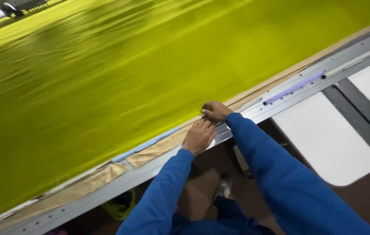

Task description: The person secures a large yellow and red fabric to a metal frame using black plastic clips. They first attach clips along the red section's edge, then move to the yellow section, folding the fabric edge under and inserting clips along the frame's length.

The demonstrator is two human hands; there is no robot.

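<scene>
R hand (214,111): fingers curled in tight, knuckles up, pinching at the near edge of the yellow-green fabric (106,74) where it meets the tan paper strip (163,146). Can't tell exactly what's between the fingertips; view is motion-blurred there. L hand (199,136) just beside it, nearly touching: fingers together and fairly flat, palm down, pressing on the table's edge over the tan strip and the metal rail (119,182); not gripping anything visible.

Both arms in blue sleeves (276,174), reaching up from the bottom of the frame, R forearm crossing over toward the L.

Fabric covers nearly the whole table top, spread flat w/ light ripples, running diagonally from lower L to upper R. Its near edge lies along the tan strip, right at the hands. A short pale-blue tape piece (143,147) sits on that edge, L of the hands.

The grey rail runs along the table edge; on it, R of the hands, a purple bar (294,87) and further on a pale rod (352,62). Beyond the rail, lower R: white panels (324,139) w/ dark grey frame between. Under the table: dark floor, a shoe (224,189), a yellow-green scrap (117,209).
</scene>
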